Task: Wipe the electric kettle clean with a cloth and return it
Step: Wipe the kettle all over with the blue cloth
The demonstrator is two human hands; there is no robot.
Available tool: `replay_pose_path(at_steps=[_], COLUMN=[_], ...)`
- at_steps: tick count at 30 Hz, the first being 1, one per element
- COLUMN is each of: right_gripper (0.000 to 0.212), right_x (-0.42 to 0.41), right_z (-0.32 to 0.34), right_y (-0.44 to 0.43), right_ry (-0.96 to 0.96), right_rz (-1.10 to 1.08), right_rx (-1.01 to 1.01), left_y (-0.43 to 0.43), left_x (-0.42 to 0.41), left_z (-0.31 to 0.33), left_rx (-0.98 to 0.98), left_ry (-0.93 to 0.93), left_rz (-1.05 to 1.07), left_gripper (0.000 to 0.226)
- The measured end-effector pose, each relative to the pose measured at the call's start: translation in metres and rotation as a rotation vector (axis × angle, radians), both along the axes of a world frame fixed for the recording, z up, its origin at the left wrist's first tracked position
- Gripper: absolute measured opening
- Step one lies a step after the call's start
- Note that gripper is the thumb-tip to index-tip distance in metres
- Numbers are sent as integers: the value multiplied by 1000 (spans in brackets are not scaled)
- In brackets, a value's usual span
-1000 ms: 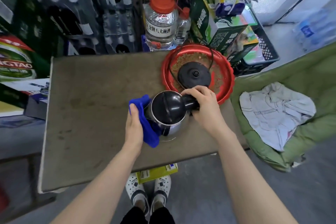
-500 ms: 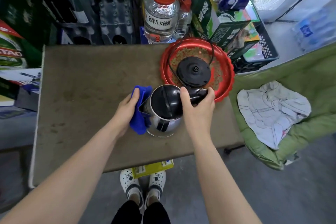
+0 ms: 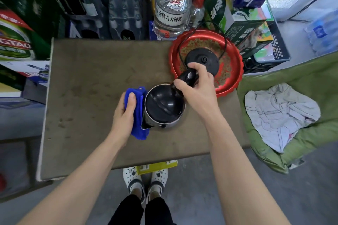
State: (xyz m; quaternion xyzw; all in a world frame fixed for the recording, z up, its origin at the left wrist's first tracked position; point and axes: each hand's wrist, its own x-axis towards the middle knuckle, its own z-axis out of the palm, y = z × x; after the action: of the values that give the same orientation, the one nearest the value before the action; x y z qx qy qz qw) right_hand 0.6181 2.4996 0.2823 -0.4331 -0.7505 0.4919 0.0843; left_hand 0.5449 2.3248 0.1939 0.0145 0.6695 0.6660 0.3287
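The brown surface (image 3: 87,82) stands before me, my white shoes (image 3: 134,179) on the floor under its near edge. My left hand (image 3: 124,117) grips a blue cloth (image 3: 139,126), thumb on top, and presses it against the left side of the electric kettle (image 3: 164,109). The kettle stands on the surface just short of the red tray (image 3: 234,78). My right hand (image 3: 199,91) has its fingers curled round the black handle (image 3: 189,76). The kettle's black base (image 3: 203,60) sits on the tray. Behind, a clear jug (image 3: 172,11) reads 金牌八大碗酒; far left, a green box (image 3: 14,45) shows "GTAO".
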Motion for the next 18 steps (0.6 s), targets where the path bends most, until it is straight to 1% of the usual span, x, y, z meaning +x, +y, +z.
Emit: replay_pose_path(at_steps=[3, 5, 6, 8, 9, 10, 12, 15, 16, 18], right_gripper=[68, 76, 77, 69, 64, 61, 52, 35, 32, 35], right_x=[-21, -37, -43, -45, -39, -29, -9, -3, -5, -10], right_z=[-1, -2, -4, -3, -3, -2, -1, -10, -14, -18], right_y=[12, 14, 13, 3, -5, -15, -34, -36, -30, -17], right_ry=[-43, -68, -83, -160, -190, -187, -117, 1, 23, 37], right_rz=[169, 257, 279, 277, 237, 199, 176, 181, 194, 260], right_rx=[-101, -201, -207, -101, -51, -47, -107, -148, -157, -173], left_y=[1, 4, 5, 9, 11, 13, 18, 25, 24, 20], left_x=[-3, -4, -6, -8, -10, -12, -20, -33, -36, -37], left_z=[-4, -6, -7, -4, -2, 0, 2, -12, -21, -42], left_rx=[-60, -103, -107, -88, -67, -40, 4, -48, -72, -155], left_ry=[81, 111, 108, 100, 97, 80, 29, 41, 16, -147], left_rz=[8, -9, -15, -23, -32, -39, -49, -82, -77, -39], left_gripper=[38, 34, 35, 45, 48, 51, 50, 46, 46, 55])
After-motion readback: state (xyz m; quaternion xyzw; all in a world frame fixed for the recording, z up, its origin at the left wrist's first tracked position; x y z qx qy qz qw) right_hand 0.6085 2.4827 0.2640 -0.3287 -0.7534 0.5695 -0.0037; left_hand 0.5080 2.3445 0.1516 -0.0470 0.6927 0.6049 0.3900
